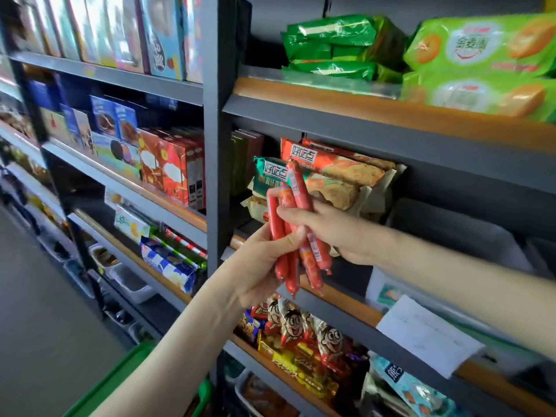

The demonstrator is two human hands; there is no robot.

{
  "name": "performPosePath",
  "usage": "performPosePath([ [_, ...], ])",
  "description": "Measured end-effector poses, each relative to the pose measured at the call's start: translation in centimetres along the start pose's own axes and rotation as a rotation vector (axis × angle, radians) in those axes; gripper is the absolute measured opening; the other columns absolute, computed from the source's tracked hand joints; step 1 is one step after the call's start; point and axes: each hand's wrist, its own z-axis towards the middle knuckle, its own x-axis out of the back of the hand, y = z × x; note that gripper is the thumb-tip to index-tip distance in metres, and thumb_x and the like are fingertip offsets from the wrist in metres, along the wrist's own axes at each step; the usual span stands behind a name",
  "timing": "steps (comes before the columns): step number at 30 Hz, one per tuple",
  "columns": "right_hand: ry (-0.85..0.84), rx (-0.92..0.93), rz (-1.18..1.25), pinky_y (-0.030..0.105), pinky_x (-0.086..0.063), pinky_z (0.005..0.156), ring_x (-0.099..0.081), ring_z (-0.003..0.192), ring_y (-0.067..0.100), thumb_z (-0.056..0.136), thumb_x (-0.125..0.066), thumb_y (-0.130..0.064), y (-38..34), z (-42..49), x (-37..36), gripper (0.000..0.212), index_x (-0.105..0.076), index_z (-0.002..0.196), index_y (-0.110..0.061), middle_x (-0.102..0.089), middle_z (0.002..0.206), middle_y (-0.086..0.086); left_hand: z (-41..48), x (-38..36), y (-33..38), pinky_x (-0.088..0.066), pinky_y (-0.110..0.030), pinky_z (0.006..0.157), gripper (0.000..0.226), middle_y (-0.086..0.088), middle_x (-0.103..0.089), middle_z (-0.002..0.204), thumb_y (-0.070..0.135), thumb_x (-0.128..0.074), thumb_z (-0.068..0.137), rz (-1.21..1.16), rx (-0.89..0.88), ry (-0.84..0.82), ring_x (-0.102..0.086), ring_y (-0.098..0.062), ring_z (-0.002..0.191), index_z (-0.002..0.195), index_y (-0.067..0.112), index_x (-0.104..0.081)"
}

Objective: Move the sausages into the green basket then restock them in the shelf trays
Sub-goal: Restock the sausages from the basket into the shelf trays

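Head view. Bunch of red-wrapped sausages [298, 191] at frame centre, tilted, top ends toward 12 o'clock and bottom ends toward 6. Held in the air in front of the middle shelf, not in any tray.

Forearm from 7 o'clock to the left hand [258, 266]: thumb clamped across the front of the bunch, fingers curled behind, gripping the sausages low down. Forearm from 4 o'clock to the right hand [340, 233]: thumb on the front, fingers wrapped behind, gripping the same sausages higher up.

Edges and room:
- Grey upright post [215, 145] at 9 o'clock of the bunch, near.
- Wood-trimmed shelf edge [340, 299] crossing just behind the bottom ends.
- Biscuit packs [340, 176] right behind the top ends.
- Grey tray [451, 233] at 3 o'clock of the right hand, on that shelf (inside too dark to read).
- Open floor [36, 296] at 9 o'clock of the frame.
- Green basket [120, 377] at 7 o'clock, only a rim corner in frame, below the left forearm.

Counts:
- Sausages: at least four by the bottom ends (overlapping, exact number unclear).
- Hands two, green basket one, grey tray one.
- Biscuit packs several, stacked.
- Top shelf at 1 o'clock: light-green packs [481, 49] two, stacked; dark green packs [331, 46] about three.
- Paper note [427, 335] one, at 4 o'clock, on the shelf edge.
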Motion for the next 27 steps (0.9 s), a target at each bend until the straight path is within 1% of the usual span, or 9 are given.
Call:
performPosePath([
  [2,0.003,-0.014,-0.056,0.035,-0.039,0.106,-0.046,0.125,0.011,0.089,-0.053,-0.049,0.3,0.6,-0.2,0.048,-0.038,0.134,-0.043,-0.044,0.138,-0.005,-0.2,0.1,0.2,-0.058,-0.03,0.065,0.032,-0.012,-0.069,0.089,0.008,-0.065,0.076,0.053,-0.01,0.049,-0.069,-0.02,0.075,0.107,0.004,-0.058],
  [4,0.019,-0.01,-0.08,0.039,-0.03,0.113,-0.033,0.136,0.013,0.077,-0.051,-0.062,0.3,1.0,-0.1,0.08,-0.012,0.145,-0.045,-0.03,0.15,-0.01,0.0,0.2,0.3,-0.055,-0.025,0.056,0.025,-0.011,-0.068,0.082,0.005,-0.064,0.074,0.09,-0.037,0.102,-0.068,-0.017,0.066,0.098,0.003,-0.059],
  [7,0.087,0.048,-0.071,0.028,-0.024,0.113,-0.024,0.138,0.008,0.078,-0.05,-0.059,0.7,1.3,1.0,0.087,0.001,0.146,-0.042,-0.022,0.152,-0.013,1.0,0.1,0.2,-0.053,-0.024,0.052,0.015,-0.01,-0.069,0.08,0.001,-0.065,0.079,0.156,-0.079,0.137,-0.067,-0.017,0.062,0.092,0.005,-0.062],
  [10,0.134,0.071,-0.205,0.034,-0.013,0.117,-0.01,0.141,0.005,0.074,-0.046,-0.074,1.5,0.9,2.7,0.095,0.012,0.144,-0.045,-0.01,0.156,-0.012,2.3,-0.5,0.0,-0.055,-0.028,0.055,0.012,-0.01,-0.07,0.081,-0.001,-0.065,0.08,0.212,-0.078,0.113,-0.068,-0.019,0.065,0.088,0.007,-0.065],
  [13,0.21,0.133,-0.314,0.043,-0.011,0.119,-0.004,0.142,0.003,0.07,-0.04,-0.082,2.0,-0.3,4.8,0.1,0.009,0.146,-0.04,-0.004,0.153,-0.018,3.6,-1.3,-0.1,-0.059,-0.034,0.064,0.016,-0.01,-0.071,0.086,-0.001,-0.066,0.08,0.251,-0.048,0.066,-0.069,-0.021,0.072,0.092,0.009,-0.066],
  [15,0.283,0.161,-0.397,0.038,-0.005,0.119,-0.006,0.139,0.0,0.078,-0.037,-0.068,2.4,-1.6,6.4,0.087,0.005,0.147,-0.037,-0.008,0.15,-0.015,4.6,-1.8,-0.2,-0.059,-0.039,0.071,0.022,-0.013,-0.07,0.093,0.0,-0.067,0.079,0.262,-0.018,0.053,-0.069,-0.024,0.077,0.1,0.007,-0.064],
  [18,0.431,0.136,-0.7,0.026,-0.003,0.108,-0.006,0.142,0.013,0.086,-0.037,-0.06,3.1,-4.1,8.7,0.081,0.002,0.149,-0.029,-0.007,0.157,-0.004,6.1,-2.8,-0.3,-0.058,-0.04,0.075,0.027,-0.015,-0.07,0.096,0.002,-0.067,0.078,0.272,0.016,0.041,-0.068,-0.025,0.081,0.104,0.006,-0.064],
  [23,0.583,0.104,-0.99,0.032,-0.016,0.1,-0.022,0.134,0.025,0.09,-0.055,-0.044,5.0,-7.1,11.4,0.079,-0.009,0.149,-0.019,-0.02,0.152,0.005,8.3,-4.4,-0.7,-0.059,-0.033,0.064,0.026,-0.011,-0.071,0.084,0.002,-0.069,0.07,0.288,0.069,-0.009,-0.069,-0.022,0.07,0.096,0.006,-0.066],
  [27,0.517,0.101,-1.14,0.039,-0.021,0.105,-0.028,0.132,0.029,0.084,-0.064,-0.045,6.4,-8.5,12.8,0.092,-0.004,0.15,-0.024,-0.024,0.151,0.008,9.7,-5.2,-1.2,-0.055,-0.029,0.054,0.03,-0.012,-0.071,0.082,0.002,-0.068,0.075,0.29,0.121,-0.003,-0.07,-0.021,0.065,0.104,0.004,-0.063],
])
